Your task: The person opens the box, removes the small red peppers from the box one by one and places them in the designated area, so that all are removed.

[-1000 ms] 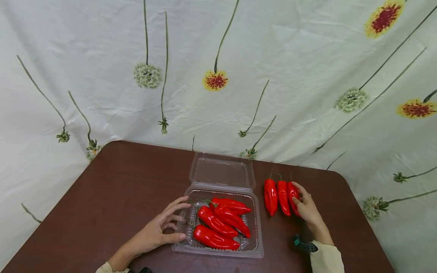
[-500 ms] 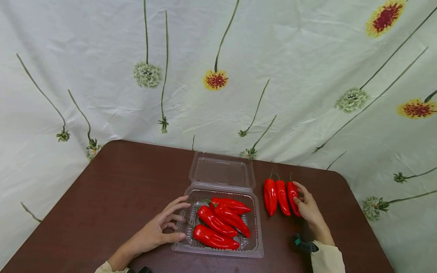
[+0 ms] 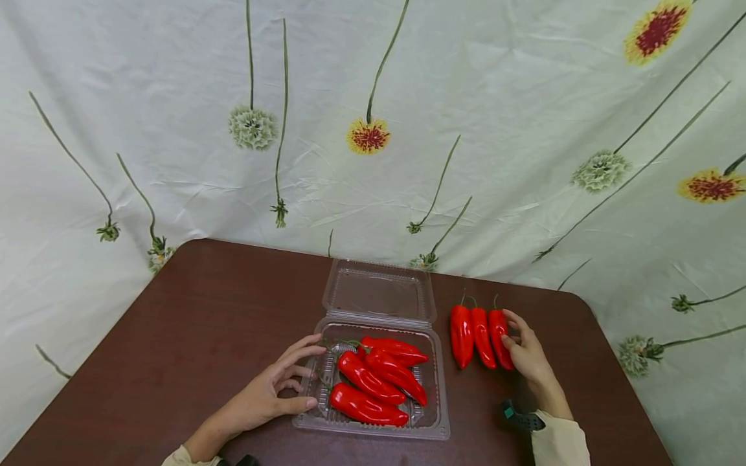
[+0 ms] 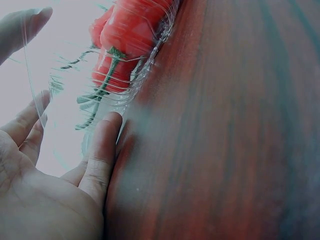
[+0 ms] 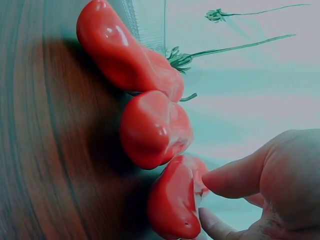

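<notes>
Several red chili peppers (image 3: 373, 382) lie in the base of a clear plastic clamshell container (image 3: 444, 414), whose lid is folded back. My left hand (image 3: 269, 396) rests at the container's left side, fingers spread along the wall and thumb at its near left part. In the left wrist view, straight fingers (image 4: 102, 155) lie beside the clear wall. Three more peppers stand side by side on the table, right of the container. My right hand (image 3: 527, 353) is at the rightmost pepper (image 3: 498, 333); in the right wrist view, thumb and a fingertip touch that pepper (image 5: 175, 200) from above.
The container's transparent lid (image 3: 379, 291) reaches the far edge of the brown table (image 3: 233, 310). A pale cloth (image 3: 326, 129) printed with flowers hangs behind the table. Left of the rightmost pepper lie the middle pepper (image 3: 482, 336) and another pepper (image 3: 462, 336).
The rightmost pepper has turned slightly, its stem end shifting left, and the right hand has edged right. The left hand and the container have stayed put.
</notes>
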### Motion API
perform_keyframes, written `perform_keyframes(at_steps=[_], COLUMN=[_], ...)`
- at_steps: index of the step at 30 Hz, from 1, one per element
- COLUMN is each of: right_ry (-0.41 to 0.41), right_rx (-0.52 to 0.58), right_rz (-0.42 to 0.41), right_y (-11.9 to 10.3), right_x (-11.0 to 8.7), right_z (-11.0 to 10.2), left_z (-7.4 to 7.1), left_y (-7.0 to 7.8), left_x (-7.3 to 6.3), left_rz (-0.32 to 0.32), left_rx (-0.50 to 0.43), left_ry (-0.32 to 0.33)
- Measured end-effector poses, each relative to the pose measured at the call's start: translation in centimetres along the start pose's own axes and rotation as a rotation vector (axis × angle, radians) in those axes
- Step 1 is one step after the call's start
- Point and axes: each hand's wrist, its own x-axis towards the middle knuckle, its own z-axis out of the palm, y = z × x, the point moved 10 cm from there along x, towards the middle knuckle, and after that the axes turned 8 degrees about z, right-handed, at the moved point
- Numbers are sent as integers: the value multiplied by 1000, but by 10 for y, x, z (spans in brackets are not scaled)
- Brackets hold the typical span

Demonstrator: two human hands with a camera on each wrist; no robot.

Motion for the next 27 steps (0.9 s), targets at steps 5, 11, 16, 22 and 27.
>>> perform_keyframes(at_steps=[5, 11, 16, 22, 27], right_ry=[9, 20, 24, 35, 45], right_rx=[-13, -36, -44, -47, -44], right_rz=[6, -24, -42, -48, -88], right_y=[-1, -8, -12, -18, -30], right_x=[-1, -3, -5, -8, -14], right_z=[-2, -3, -4, -6, -3], left_z=[0, 0, 0, 0, 0], left_y=[-1, 0, 0, -1, 1], left_x=[0, 0, 0, 0, 0], left_rz=[-6, -1, -2, -8, 1], left_rx=[5, 2, -1, 7, 15], left_ry=[2, 0, 2, 3, 2])
